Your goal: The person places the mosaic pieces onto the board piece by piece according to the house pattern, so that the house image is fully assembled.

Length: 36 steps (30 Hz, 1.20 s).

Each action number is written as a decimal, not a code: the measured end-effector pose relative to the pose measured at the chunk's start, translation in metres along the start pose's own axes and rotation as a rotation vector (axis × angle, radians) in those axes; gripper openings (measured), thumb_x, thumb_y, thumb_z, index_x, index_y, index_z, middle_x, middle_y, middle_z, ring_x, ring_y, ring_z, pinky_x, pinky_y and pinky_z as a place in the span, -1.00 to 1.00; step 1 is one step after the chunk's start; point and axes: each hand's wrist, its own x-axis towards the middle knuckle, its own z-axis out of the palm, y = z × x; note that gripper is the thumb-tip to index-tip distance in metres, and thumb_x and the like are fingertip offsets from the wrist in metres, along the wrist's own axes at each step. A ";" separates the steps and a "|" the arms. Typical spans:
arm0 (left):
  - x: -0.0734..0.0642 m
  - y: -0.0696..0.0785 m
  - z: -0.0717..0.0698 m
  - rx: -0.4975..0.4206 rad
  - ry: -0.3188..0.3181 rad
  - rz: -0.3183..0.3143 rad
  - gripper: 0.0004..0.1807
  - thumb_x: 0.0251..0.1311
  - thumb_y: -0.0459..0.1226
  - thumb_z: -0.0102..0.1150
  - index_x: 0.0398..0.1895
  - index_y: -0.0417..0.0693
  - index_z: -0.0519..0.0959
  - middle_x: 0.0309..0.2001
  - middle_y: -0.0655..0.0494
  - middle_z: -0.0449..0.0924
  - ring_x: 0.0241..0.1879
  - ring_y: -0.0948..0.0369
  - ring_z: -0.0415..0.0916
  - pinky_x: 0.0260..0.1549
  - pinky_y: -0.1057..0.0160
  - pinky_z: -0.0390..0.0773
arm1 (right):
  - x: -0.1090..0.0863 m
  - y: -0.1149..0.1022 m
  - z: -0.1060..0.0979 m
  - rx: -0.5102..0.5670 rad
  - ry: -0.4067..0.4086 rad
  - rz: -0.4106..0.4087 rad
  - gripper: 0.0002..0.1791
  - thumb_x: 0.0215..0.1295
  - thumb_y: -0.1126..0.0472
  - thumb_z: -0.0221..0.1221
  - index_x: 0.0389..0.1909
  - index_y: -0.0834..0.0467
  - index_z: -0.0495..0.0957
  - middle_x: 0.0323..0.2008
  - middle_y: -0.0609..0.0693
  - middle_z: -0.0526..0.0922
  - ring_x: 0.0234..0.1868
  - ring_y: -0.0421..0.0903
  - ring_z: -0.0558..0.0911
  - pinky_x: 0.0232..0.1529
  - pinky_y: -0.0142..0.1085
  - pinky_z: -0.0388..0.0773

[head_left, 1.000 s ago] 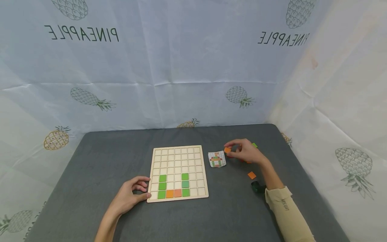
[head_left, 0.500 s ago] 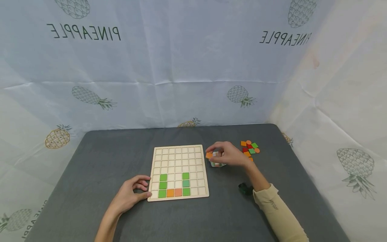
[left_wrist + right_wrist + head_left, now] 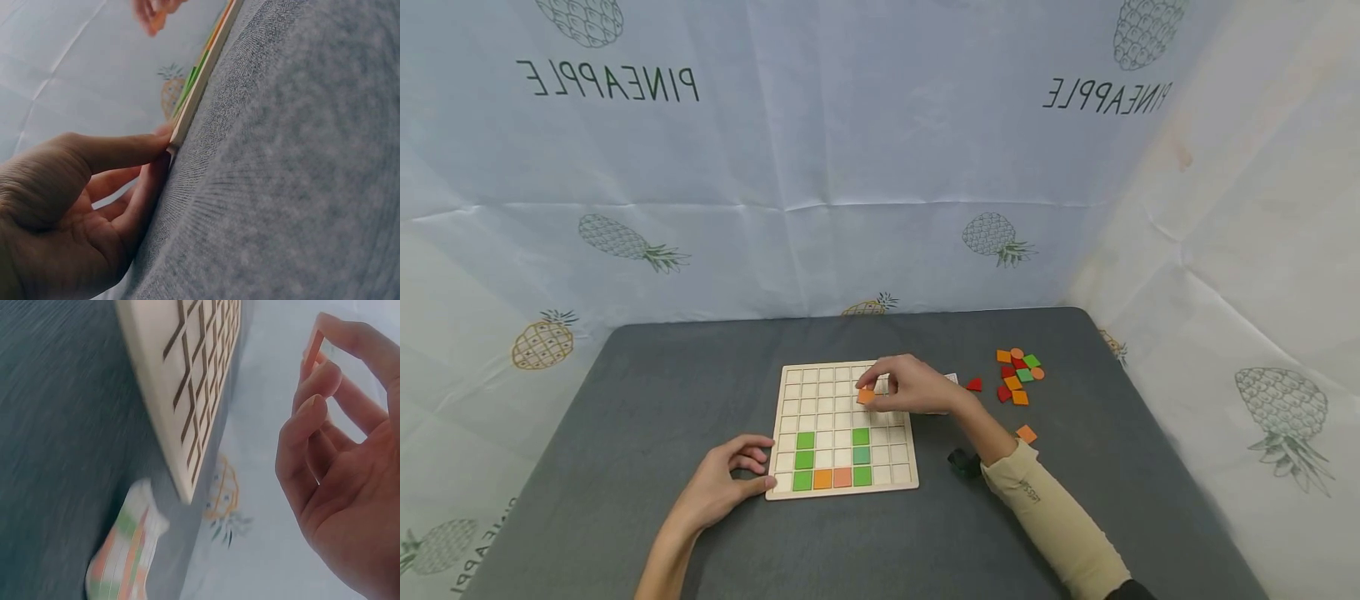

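A wooden grid board (image 3: 790, 407) lies on the grey table, with green square tiles (image 3: 804, 459) in two columns and two orange-toned ones between them along the near row. My left hand (image 3: 718, 483) holds the board's near left corner by thumb and fingers, which the left wrist view shows up close. Above the board's right half, my right hand (image 3: 917, 387) pinches an orange square tile (image 3: 866, 397) between thumb and fingertips. In the right wrist view that tile (image 3: 314, 350) stands off the board's surface. The forearm and hand cover most of the patterned card (image 3: 125, 550) beside the board.
Loose orange, red and green pieces (image 3: 1017, 377) lie in a cluster at the table's right. A red piece (image 3: 974, 384) and an orange square (image 3: 1026, 433) sit apart from it. A dark object (image 3: 964, 463) is at the right wrist. A pineapple-print cloth (image 3: 820, 167) hangs behind.
My right hand has carried the orange tile left from the loose pieces, across the card, to over the board. The left hand stays at the board's corner.
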 end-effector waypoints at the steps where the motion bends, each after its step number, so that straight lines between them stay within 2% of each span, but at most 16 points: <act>1: 0.000 0.000 0.000 0.001 0.000 0.001 -0.35 0.08 -0.36 0.67 0.27 -0.20 0.63 -0.06 -0.07 0.67 -0.22 0.32 0.66 -0.15 0.38 0.62 | 0.004 -0.002 0.002 0.001 -0.011 -0.006 -0.61 0.44 0.08 0.40 0.20 0.14 0.75 0.06 0.03 0.77 -0.47 -0.30 0.53 -0.35 -0.41 0.52; 10: 0.001 -0.001 0.000 -0.005 -0.001 0.014 -0.36 0.08 -0.37 0.67 0.26 -0.22 0.63 -0.07 -0.08 0.68 -0.22 0.34 0.66 -0.15 0.38 0.63 | 0.038 -0.020 0.023 -0.045 -0.118 -0.049 -0.61 0.43 0.06 0.41 0.19 0.12 0.75 0.06 0.01 0.79 -0.36 -0.22 0.62 -0.20 -0.41 0.56; 16: 0.001 -0.002 0.000 -0.005 -0.004 0.013 -0.36 0.09 -0.36 0.66 0.27 -0.21 0.63 -0.06 -0.07 0.68 -0.22 0.33 0.66 -0.15 0.38 0.64 | 0.060 -0.030 0.036 -0.096 -0.192 -0.055 -0.62 0.45 0.08 0.41 0.19 0.13 0.75 0.06 0.01 0.80 -0.07 -0.08 0.72 0.00 -0.37 0.59; 18: 0.001 -0.002 0.000 -0.004 -0.005 0.014 -0.36 0.10 -0.36 0.66 0.27 -0.21 0.63 -0.06 -0.07 0.68 -0.22 0.33 0.66 -0.15 0.38 0.64 | 0.067 -0.031 0.041 -0.117 -0.212 -0.050 -0.64 0.46 0.07 0.41 0.17 0.11 0.76 0.04 -0.02 0.81 0.01 -0.09 0.73 0.04 -0.39 0.58; 25: 0.001 -0.003 -0.001 -0.008 -0.012 0.032 -0.37 0.10 -0.36 0.66 0.27 -0.21 0.63 -0.06 -0.08 0.68 -0.23 0.34 0.66 -0.16 0.37 0.65 | 0.084 -0.034 0.057 -0.183 -0.248 0.022 -0.70 0.40 0.03 0.46 0.09 -0.01 0.78 -0.10 -0.16 0.78 -0.16 -0.33 0.62 -0.10 -0.42 0.53; 30: 0.002 -0.003 -0.001 -0.003 -0.008 0.026 -0.37 0.09 -0.36 0.66 0.26 -0.21 0.64 -0.07 -0.08 0.68 -0.23 0.34 0.66 -0.16 0.37 0.64 | 0.087 -0.035 0.064 -0.217 -0.237 0.063 -0.70 0.38 0.02 0.47 0.09 -0.06 0.78 -0.08 -0.20 0.77 -0.11 -0.34 0.64 -0.09 -0.40 0.55; 36: 0.002 -0.003 -0.002 0.001 -0.010 0.024 -0.38 0.10 -0.36 0.66 0.26 -0.21 0.63 -0.07 -0.07 0.67 -0.23 0.34 0.65 -0.16 0.38 0.64 | 0.088 -0.037 0.065 -0.220 -0.241 0.064 -0.68 0.39 0.04 0.47 0.12 -0.05 0.77 -0.04 -0.19 0.76 -0.06 -0.32 0.65 -0.05 -0.38 0.56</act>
